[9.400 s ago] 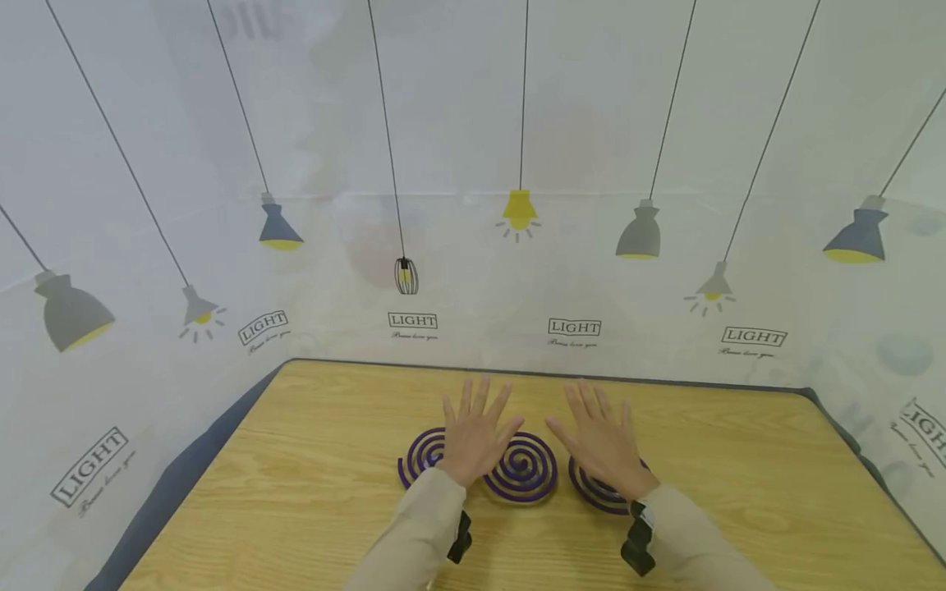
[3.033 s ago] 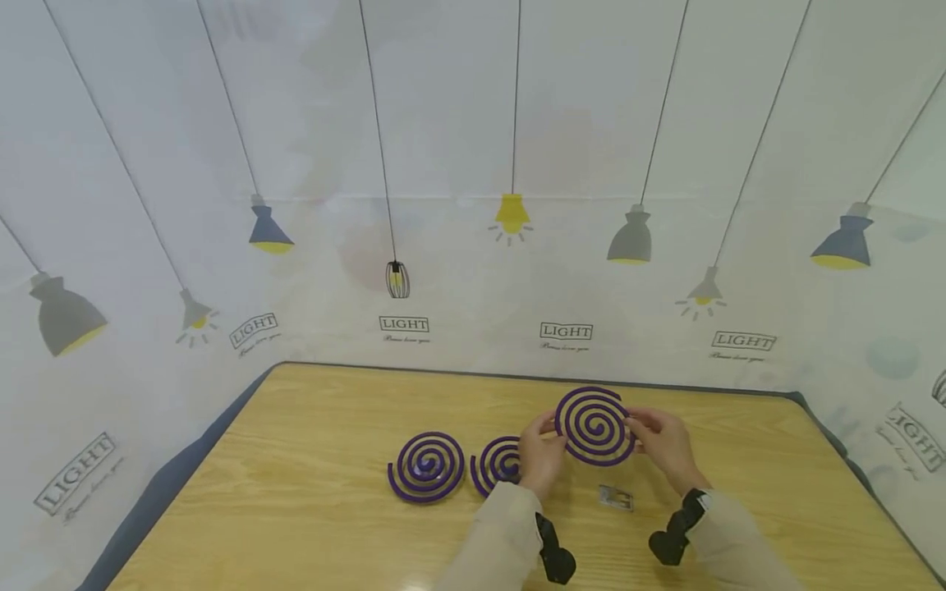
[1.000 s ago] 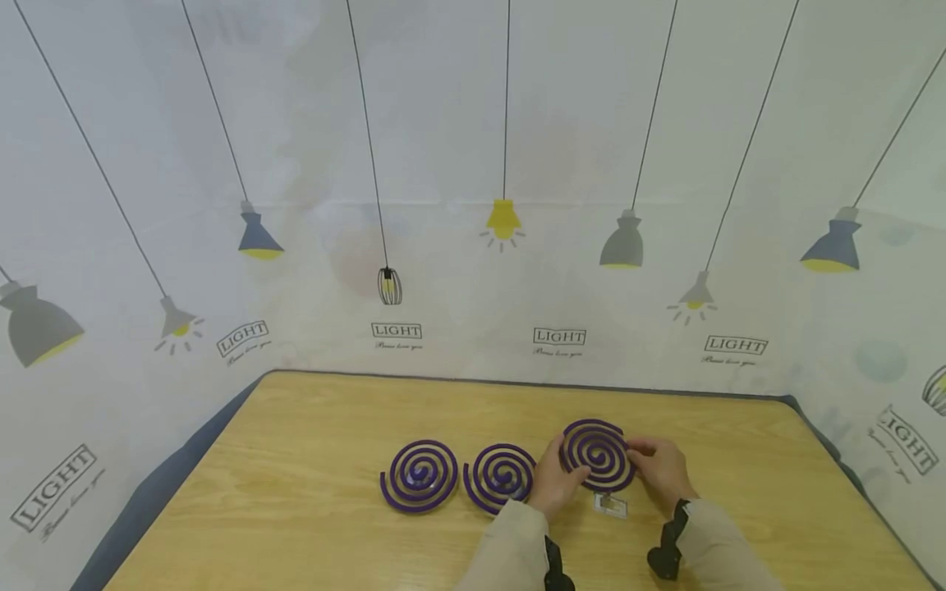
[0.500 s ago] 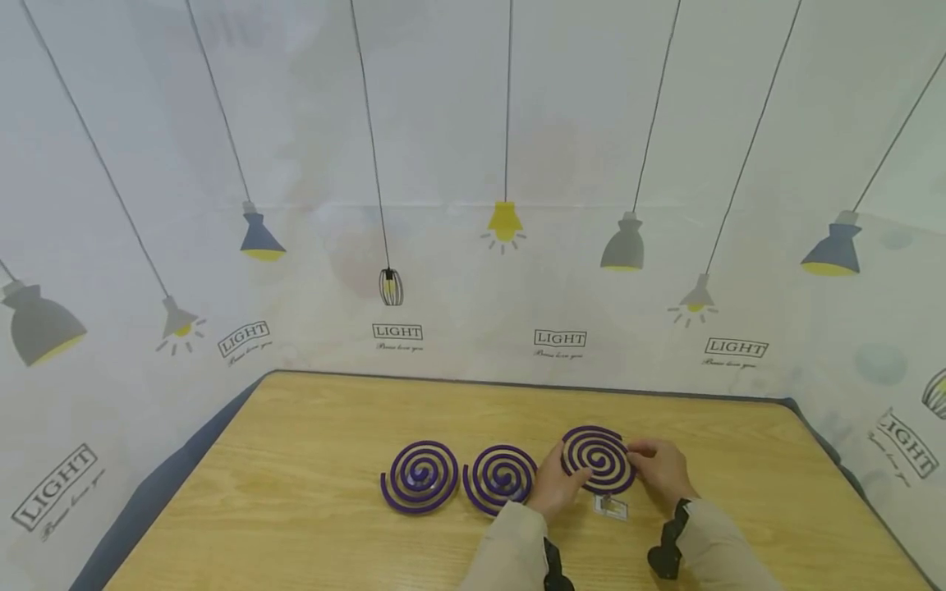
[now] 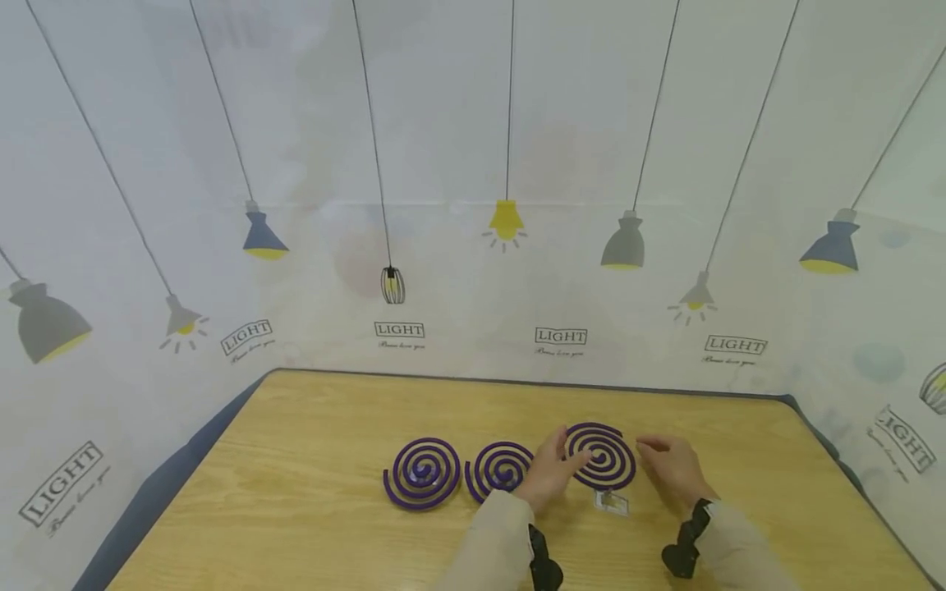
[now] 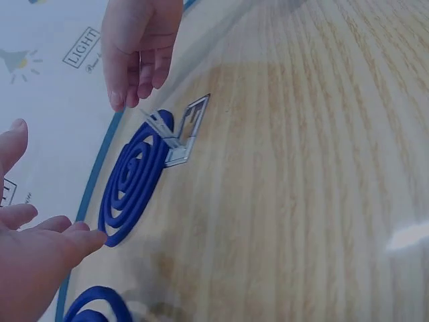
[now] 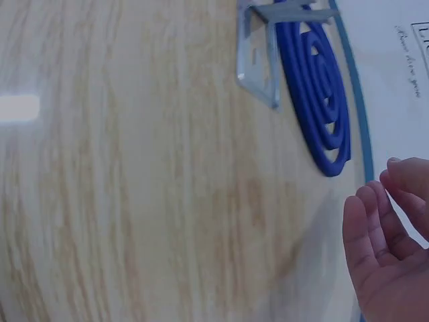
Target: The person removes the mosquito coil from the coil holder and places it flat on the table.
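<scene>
A purple spiral coil (image 7: 314, 87) stands tilted over the wooden table (image 7: 134, 201), close to the table's dark-trimmed edge. It sits on a small metal stand (image 7: 261, 54), whose flat plate lies on the wood while a thin prong rises to meet the coil near its centre. The right hand (image 7: 389, 248) is at the lower right corner of the view, fingers (image 7: 365, 218) loosely bent and close together, holding nothing and apart from the coil. Beyond the table's edge hangs a white sheet (image 7: 402, 60) with faint printed lettering.

The backdrop sheet (image 5: 473, 164) bears repeated boxed "LIGHT" labels.
</scene>
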`<state>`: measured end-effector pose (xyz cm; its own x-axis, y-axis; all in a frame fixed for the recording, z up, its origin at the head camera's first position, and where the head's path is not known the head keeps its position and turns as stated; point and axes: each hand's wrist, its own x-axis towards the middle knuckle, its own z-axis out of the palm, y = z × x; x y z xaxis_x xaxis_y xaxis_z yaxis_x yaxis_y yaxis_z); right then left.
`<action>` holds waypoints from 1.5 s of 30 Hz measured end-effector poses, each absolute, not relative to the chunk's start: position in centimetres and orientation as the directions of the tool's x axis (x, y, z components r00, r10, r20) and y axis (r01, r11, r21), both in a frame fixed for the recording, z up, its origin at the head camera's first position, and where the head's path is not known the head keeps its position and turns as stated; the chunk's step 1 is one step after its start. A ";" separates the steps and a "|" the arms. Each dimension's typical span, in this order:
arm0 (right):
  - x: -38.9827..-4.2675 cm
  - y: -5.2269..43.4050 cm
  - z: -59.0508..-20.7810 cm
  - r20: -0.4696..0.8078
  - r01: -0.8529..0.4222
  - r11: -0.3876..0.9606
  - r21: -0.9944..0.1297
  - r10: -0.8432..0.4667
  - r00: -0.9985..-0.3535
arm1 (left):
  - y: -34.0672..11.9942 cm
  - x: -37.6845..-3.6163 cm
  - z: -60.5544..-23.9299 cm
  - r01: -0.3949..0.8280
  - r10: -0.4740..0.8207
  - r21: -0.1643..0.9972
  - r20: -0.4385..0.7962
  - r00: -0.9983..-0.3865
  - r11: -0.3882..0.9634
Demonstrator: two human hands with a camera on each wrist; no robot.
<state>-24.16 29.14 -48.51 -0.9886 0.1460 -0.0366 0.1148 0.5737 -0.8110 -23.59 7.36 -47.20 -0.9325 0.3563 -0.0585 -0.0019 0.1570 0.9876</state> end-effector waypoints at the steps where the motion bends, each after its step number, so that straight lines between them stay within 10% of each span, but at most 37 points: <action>1: -24.1 29.1 -48.3 -0.027 0.101 0.568 -0.817 0.138 -0.990 | 7.2 -23.7 -47.2 0.002 0.366 0.989 -0.054 -0.929 0.150; 30: -21.8 23.6 -43.8 0.097 -0.119 0.441 -0.889 -0.073 -0.993 | 0.8 -24.6 -43.3 0.260 0.504 0.915 0.075 -0.861 0.309; 45: -21.8 19.2 -45.5 0.067 -0.104 0.354 -0.929 -0.117 -0.991 | -3.7 -24.1 -44.3 0.203 0.408 0.950 0.092 -0.909 0.237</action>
<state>-21.85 19.21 -45.55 -0.9909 -0.1170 0.0668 -0.1045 0.3538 -0.9295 -24.09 -3.68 -44.34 -0.9085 0.4076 0.0919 0.2026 0.2374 0.9500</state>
